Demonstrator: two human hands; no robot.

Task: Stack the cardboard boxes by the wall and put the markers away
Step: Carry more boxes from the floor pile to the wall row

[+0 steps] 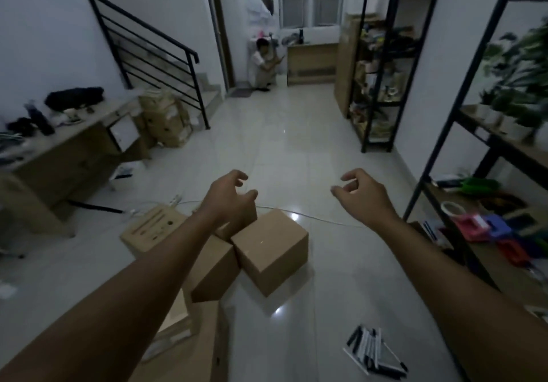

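Both my bare forearms stretch forward, well apart. My left hand [229, 193] is held out with its back up, fingers loosely curled, gripping nothing. My right hand [363, 196] mirrors it, level with the left, fingers loosely curled and thumb pointing inward, also holding nothing.

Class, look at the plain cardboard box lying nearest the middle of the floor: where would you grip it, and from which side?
Take the box with both hands on two opposite side faces, coming down from above. It sits closed, with flat sides and no handles, and bare floor to its right. The left hand and right hand hang empty above it.
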